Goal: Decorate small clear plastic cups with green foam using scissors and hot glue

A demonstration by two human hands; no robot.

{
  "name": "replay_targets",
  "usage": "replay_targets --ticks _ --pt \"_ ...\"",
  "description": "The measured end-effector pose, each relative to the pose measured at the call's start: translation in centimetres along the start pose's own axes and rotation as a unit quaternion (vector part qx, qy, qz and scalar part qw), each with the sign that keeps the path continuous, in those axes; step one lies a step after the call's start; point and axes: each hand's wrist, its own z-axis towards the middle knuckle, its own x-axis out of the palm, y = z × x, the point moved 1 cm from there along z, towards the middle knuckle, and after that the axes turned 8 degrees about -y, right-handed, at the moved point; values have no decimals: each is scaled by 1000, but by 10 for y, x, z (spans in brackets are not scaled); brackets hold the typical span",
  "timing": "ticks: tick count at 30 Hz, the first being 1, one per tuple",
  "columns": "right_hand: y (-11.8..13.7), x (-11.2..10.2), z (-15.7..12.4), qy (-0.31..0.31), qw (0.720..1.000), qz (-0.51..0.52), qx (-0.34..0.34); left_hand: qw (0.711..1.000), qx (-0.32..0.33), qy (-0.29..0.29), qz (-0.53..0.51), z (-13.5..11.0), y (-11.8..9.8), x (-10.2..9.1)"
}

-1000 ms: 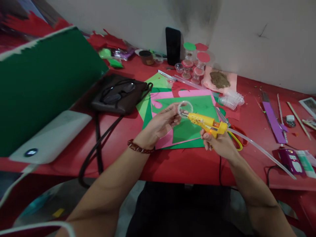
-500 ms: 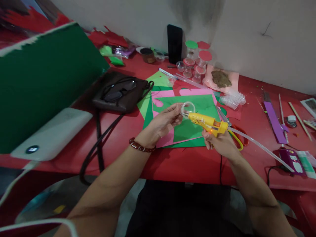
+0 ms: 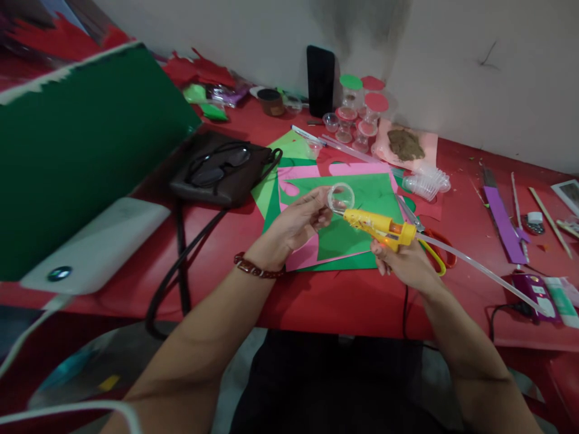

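Between the fingers of my left hand (image 3: pixel 305 220) is a small clear plastic cup (image 3: pixel 341 198), its round rim facing up toward me. My right hand (image 3: pixel 400 259) grips a yellow hot glue gun (image 3: pixel 373 226), and its metal nozzle is at the lower edge of the cup; whether it touches I cannot tell. A long clear glue stick (image 3: pixel 479 271) sticks out of the gun's back end. Under both hands lie green paper (image 3: pixel 348 238) and pink paper (image 3: pixel 301 256). Scissors with red and yellow handles (image 3: pixel 434 253) lie partly behind the right hand.
At the back stand a dark phone (image 3: pixel 321 81) and several cup pieces with paper discs (image 3: pixel 375 103). Brown sand (image 3: pixel 406 144) lies on pink paper beside stacked clear cups (image 3: pixel 427 182). A purple-handled cutter (image 3: pixel 504 223) is at right; a dark bag with sunglasses (image 3: pixel 221 172) and a white power bank (image 3: pixel 94 247) are left.
The cup in my left hand has moved slightly left and up. The glue gun has shifted a little left and down, its nozzle staying at the cup's edge.
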Motion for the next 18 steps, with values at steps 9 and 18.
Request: replay_targets --ticks 9,18 --pt "4 -3 -4 -22 1000 10 3 999 -42 -18 9 0 -2 3" --pt "2 1 -1 -31 998 54 -2 995 -64 36 71 5 8 -3"
